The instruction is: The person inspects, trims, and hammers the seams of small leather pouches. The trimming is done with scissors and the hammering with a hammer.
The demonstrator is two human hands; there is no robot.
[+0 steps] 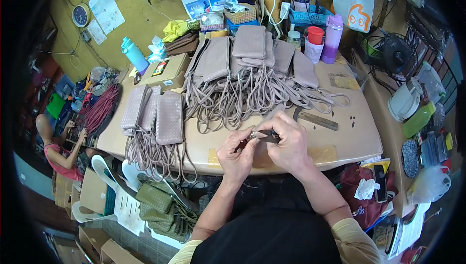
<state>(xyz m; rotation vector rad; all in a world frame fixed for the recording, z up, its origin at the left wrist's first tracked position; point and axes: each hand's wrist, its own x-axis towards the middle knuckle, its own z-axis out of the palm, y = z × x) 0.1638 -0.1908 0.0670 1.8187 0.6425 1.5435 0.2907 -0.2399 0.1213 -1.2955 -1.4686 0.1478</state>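
Note:
Both hands meet above the table's front edge. My left hand [236, 153] is closed, pinching a small metallic piece [253, 134] between thumb and fingers. In my right hand [287, 140] is a dark tool [268, 136], its tip against the small piece. Beyond the hands lies a large pile of taupe pouches [216, 60] with looped straps [262, 89] hanging toward me. A smaller group of woven pouches [169, 118] sits at the left, straps over the edge. A hammer-like tool with a wooden handle [318, 121] rests right of my hands.
A cardboard box [172, 72] and a blue bottle [134, 55] stand at the table's back left. A purple bottle [332, 39] stands at the back right. Green pouches [158, 206] lie on a white chair [127, 210]. Another person [63, 152] sits at the far left.

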